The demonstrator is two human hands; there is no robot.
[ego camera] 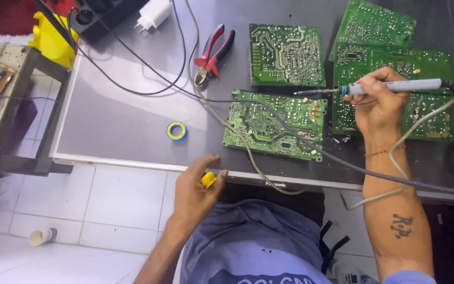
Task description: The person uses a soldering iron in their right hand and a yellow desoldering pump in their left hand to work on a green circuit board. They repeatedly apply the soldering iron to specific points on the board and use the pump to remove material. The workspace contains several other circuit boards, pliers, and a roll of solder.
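Head view: right hand (378, 105) grips soldering iron (390, 87), tip hovering above the nearest circuit board (274, 123) on the grey table (122, 121); left hand (195, 192) pinches small yellow object (208, 180) at the table edge; advisable to brace the wrist and keep the cable off the board.

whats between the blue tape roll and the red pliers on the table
In the head view, only bare grey tabletop and a few cables lie between the blue tape roll and the red pliers; no other tool sits there.

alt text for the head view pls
The right hand holds a soldering iron over green circuit boards on a grey table. The left hand pinches a small yellow object near red pliers and a tape roll.
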